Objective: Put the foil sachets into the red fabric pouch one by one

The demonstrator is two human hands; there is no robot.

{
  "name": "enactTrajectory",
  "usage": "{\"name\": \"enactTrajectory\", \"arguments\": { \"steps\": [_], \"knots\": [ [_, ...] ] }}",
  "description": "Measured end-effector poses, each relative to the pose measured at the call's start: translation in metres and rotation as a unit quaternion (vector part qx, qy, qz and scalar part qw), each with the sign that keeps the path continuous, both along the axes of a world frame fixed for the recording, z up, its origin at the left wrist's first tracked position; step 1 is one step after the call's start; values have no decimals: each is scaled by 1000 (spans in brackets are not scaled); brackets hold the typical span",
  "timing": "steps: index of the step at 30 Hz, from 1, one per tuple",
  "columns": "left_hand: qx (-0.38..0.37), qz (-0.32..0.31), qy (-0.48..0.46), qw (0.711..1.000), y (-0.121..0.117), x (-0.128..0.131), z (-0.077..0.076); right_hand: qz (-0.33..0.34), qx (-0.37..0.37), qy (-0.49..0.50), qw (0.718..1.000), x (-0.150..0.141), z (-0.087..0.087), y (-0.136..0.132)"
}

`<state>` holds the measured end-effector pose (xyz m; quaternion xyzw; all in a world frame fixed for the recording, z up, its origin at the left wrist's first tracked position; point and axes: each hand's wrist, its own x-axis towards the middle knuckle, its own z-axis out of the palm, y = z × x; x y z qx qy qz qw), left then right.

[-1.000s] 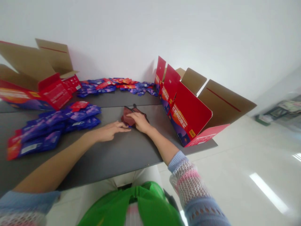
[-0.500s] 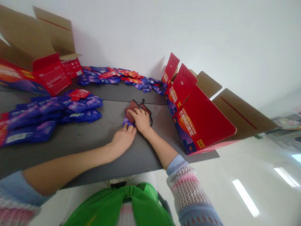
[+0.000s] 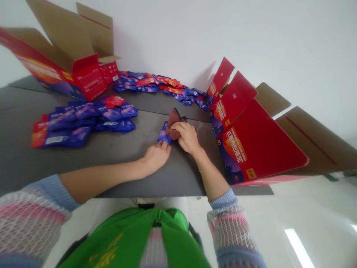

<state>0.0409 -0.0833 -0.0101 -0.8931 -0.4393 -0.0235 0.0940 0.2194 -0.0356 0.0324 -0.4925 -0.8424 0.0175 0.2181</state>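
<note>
Red cardboard forms an open carton at the upper left of the frame, above a pile of mostly blue packets on a grey table. At centre, below a row of more packets by the wall, the fingers of the left hand press together on the lower end of a single packet, thumb hidden, as the bent fingers of the right hand pinch a brownish-red cloth against its right side. Open red cartons line the frame's right.
</note>
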Motion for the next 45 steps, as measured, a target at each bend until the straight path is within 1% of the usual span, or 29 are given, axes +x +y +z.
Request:
{"name": "enactTrajectory", "arguments": {
  "steps": [3,6,9,12,13,14,17,19,21,24,28,33,35,36,37,38,41,42,45],
  "knots": [
    [-8,14,3,1000,0,2,5,26,-9,25,999,0,10,-4],
    [-13,27,12,999,-1,4,7,39,24,93,995,12,14,-2],
    [-3,59,9,998,-2,2,7,19,42,130,990,24,13,1],
    [-3,67,0,998,0,0,7,-29,17,123,992,20,6,1],
    [-10,63,-3,998,1,0,7,-30,3,108,994,15,3,0],
    [-21,61,-7,998,1,0,8,-18,-14,85,996,8,-2,0],
    [-52,71,-10,996,3,2,11,50,-58,11,997,-13,-16,-1],
    [-55,75,-8,996,3,4,13,56,-74,-7,996,-19,-22,1],
    [-43,67,-9,997,3,6,14,37,-80,-7,996,-19,-25,3],
    [-15,46,-5,999,2,9,11,0,-84,-12,996,-13,-24,9],
    [12,27,14,999,2,8,6,-66,-92,-51,992,-11,-24,19],
    [5,28,34,999,1,8,7,-139,-81,-82,984,-20,-33,34],
    [6,27,35,999,2,7,7,-169,-76,-64,981,-18,-36,38],
    [7,25,37,999,2,7,8,-172,-71,-49,981,-14,-36,39],
    [9,24,38,999,2,7,8,-160,-65,-32,984,-9,-36,39],
    [10,23,41,999,3,6,8,-132,-59,-18,989,-2,-35,39],
    [9,22,49,999,3,5,8,-4,-58,-3,998,23,-25,35],
    [8,21,50,998,3,5,8,23,-57,-2,998,30,-21,34],
    [10,16,47,999,3,4,8,54,-31,13,998,37,-8,27]
  ]
}}
